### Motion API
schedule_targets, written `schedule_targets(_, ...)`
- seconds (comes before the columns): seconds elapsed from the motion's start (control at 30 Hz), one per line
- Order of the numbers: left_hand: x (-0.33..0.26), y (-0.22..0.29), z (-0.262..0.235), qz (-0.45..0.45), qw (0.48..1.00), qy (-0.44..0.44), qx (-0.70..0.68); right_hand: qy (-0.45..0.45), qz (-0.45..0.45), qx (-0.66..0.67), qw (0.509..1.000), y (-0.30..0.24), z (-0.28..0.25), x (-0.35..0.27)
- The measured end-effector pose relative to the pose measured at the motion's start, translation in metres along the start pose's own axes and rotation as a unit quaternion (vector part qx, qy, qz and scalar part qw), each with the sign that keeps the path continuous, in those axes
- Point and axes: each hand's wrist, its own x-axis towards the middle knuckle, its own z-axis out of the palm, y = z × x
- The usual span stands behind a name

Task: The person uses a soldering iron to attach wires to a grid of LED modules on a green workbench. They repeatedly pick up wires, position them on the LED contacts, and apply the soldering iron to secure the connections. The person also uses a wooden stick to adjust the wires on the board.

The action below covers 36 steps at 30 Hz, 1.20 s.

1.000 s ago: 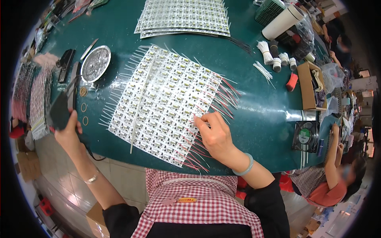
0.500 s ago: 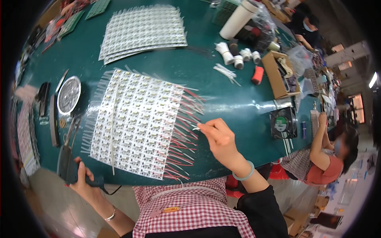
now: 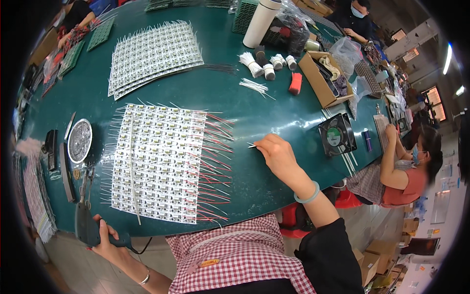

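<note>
My left hand (image 3: 106, 240) is wrapped around the grip of a dark green soldering gun (image 3: 86, 226), its tip pointing away from me at the table's near left. My right hand (image 3: 275, 151) pinches a few short white wires (image 3: 251, 145) between thumb and fingertips, above the table and apart from the board panel. That white circuit board panel (image 3: 161, 161) lies flat between my hands. Rows of small components cover it. Red and white wires (image 3: 215, 161) stick out along its right edge, thin pale ones on the left. A long pale strip (image 3: 132, 166) lies across it.
Stacked panels (image 3: 156, 56) lie farther back. At left are a round metal dish (image 3: 80, 140) and a dark bar (image 3: 66, 171). Wire bundles (image 3: 251, 65), a cardboard box (image 3: 313, 81) and a small fan (image 3: 338, 134) stand right. Co-workers sit at the right and far sides.
My right hand has drawn away from the panel's wire ends, to the right, still pinching the white wires. My left hand keeps hold of the soldering gun. The whole view has shifted.
</note>
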Motion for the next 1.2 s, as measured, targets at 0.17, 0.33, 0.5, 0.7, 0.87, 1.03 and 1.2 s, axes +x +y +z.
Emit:
schedule_targets(0.17,-0.011,0.009,0.002,-0.001,1.000,0.026,0.016,-0.076,-0.056,-0.107,0.990,0.002,-0.016,0.012)
schedule_targets(0.33,-0.015,0.013,-0.004,0.037,0.998,0.025,0.043,-0.105,-0.131,-0.218,0.961,-0.007,-0.037,0.040)
schedule_targets(0.5,-0.038,0.042,0.017,-0.002,1.000,0.002,0.005,-0.177,-0.244,-0.311,0.901,-0.008,-0.024,0.048)
schedule_targets(0.7,-0.039,0.033,0.006,-0.006,0.999,0.006,0.038,-0.189,-0.294,-0.325,0.879,-0.012,0.000,0.049)
schedule_targets(0.87,-0.024,0.004,-0.017,0.000,0.999,0.041,0.023,-0.201,-0.285,-0.313,0.883,-0.021,0.000,0.054)
schedule_targets(1.03,-0.035,0.020,-0.016,0.024,0.999,0.021,0.001,-0.214,-0.279,-0.351,0.868,-0.023,0.003,0.051)
schedule_targets(1.2,-0.050,0.010,-0.034,-0.042,0.998,-0.030,-0.019,-0.156,-0.261,-0.204,0.931,-0.048,-0.012,0.062)
